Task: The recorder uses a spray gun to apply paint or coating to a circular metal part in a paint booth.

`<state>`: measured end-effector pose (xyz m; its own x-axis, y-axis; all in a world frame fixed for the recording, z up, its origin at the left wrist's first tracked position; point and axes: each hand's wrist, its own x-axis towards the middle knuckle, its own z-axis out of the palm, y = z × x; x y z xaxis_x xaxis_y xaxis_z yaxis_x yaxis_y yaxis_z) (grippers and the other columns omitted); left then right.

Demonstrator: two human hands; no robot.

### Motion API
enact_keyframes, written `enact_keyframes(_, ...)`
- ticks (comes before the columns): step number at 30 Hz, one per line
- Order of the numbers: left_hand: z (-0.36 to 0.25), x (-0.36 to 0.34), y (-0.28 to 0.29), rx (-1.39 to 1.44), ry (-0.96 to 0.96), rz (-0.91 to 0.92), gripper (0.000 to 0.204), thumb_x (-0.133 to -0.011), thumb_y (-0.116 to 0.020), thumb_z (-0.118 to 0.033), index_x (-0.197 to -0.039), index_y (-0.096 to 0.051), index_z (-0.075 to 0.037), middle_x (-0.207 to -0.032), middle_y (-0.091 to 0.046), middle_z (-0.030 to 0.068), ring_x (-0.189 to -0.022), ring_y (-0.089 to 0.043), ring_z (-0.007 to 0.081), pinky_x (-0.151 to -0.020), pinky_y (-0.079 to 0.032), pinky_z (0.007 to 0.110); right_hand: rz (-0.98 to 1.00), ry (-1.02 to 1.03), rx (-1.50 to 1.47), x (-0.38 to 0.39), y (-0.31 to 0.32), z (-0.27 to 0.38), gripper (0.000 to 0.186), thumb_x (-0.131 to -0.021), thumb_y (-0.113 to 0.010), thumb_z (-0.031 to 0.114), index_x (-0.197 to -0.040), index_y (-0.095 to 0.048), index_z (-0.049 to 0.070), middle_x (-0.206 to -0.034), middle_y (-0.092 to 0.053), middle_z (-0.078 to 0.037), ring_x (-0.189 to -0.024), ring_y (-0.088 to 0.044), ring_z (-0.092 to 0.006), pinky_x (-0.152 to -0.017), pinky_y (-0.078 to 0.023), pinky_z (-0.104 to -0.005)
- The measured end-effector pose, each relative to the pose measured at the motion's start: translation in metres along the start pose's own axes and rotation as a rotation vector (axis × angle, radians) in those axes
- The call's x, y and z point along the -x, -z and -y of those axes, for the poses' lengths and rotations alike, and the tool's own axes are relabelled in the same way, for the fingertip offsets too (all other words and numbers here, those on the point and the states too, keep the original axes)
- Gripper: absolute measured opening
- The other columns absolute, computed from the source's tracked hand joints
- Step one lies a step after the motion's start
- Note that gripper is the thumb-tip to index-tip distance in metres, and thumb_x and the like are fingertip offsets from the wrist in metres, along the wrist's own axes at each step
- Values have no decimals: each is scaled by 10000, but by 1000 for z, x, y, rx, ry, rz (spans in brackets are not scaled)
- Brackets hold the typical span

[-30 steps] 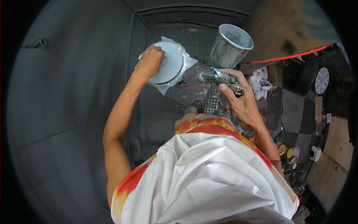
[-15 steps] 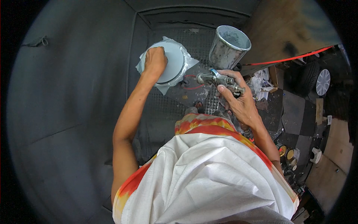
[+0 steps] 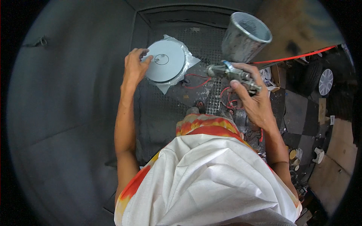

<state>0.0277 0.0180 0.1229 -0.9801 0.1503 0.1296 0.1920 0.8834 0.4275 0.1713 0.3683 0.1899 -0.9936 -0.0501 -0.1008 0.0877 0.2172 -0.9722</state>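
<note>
A round disc [image 3: 169, 71], pale grey, lies flat on a piece of silvery sheet [image 3: 191, 62] with pointed corners. At its middle is a dark ring with small bare patches inside. My left hand [image 3: 134, 67] is at the disc's left edge, fingers apart and holding nothing; whether the fingertips touch the disc I cannot tell. In my right hand [image 3: 258, 101] is a metal spray gun [image 3: 235, 73], its nozzle toward the disc. The gun's paint-smeared metal cup [image 3: 241, 43] is tilted away to the upper right, its mouth uncovered. The palm hides the gun's handle.
A red hose [image 3: 296, 58] runs along the brown panel at the upper right, with more red loops on the floor near my feet. Dark walls [image 3: 71, 94] rise on the left. A tyre [image 3: 312, 77], a silver wheel cover [image 3: 325, 82] and several cans [image 3: 293, 154] lie to the right.
My left hand has moved left off the disc's middle and its fingers have opened, baring the dark ring. My right hand has carried the spray gun to the right, with the cup higher.
</note>
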Motion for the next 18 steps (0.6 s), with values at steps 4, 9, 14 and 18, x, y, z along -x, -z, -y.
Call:
enact_keyframes(4, 23, 26, 6, 12, 110, -54, 264, -912, -705, -192, -1068, -735, 19, -983, -734, 171, -903, -725, 268, -813, -545, 359, -87, 143, 70, 0, 15, 13, 340, -988, -652, 147, -1307, -564, 72, -984, -637, -26, -854, -575, -90, -777, -486, -262)
enact_keyframes(9, 59, 88, -23, 126, 341, -67, 297, -929, -677, -235, -1015, -729, 45, -951, -727, 242, -900, -728, 349, -803, -542, 401, -164, 64, 5, 1, 28, 34, 321, -991, -649, 154, -1289, -574, 59, -996, -626, -8, -871, -550, -68, -785, -469, -241)
enact_keyframes(14, 63, 157, -107, 670, 649, 127, 444, -1022, -584, -412, -986, -757, -4, -795, -723, 60, -692, -644, 107, -627, -496, 275, -106, -21, 73, 7, 26, 45, 311, -990, -652, 169, -1274, -580, 64, -933, -621, 10, -829, -537, -46, -712, -441, -216)
enact_keyframes(18, 32, 183, -148, 1052, 759, 218, 600, -1056, -453, -493, -1181, -668, 53, -1067, -723, 151, -936, -695, 220, -860, -548, 347, 35, -122, -108, 20, 15, 63, 301, -993, -652, 172, -1271, -585, 78, -921, -617, 4, -772, -539, -43, -644, -435, -207)
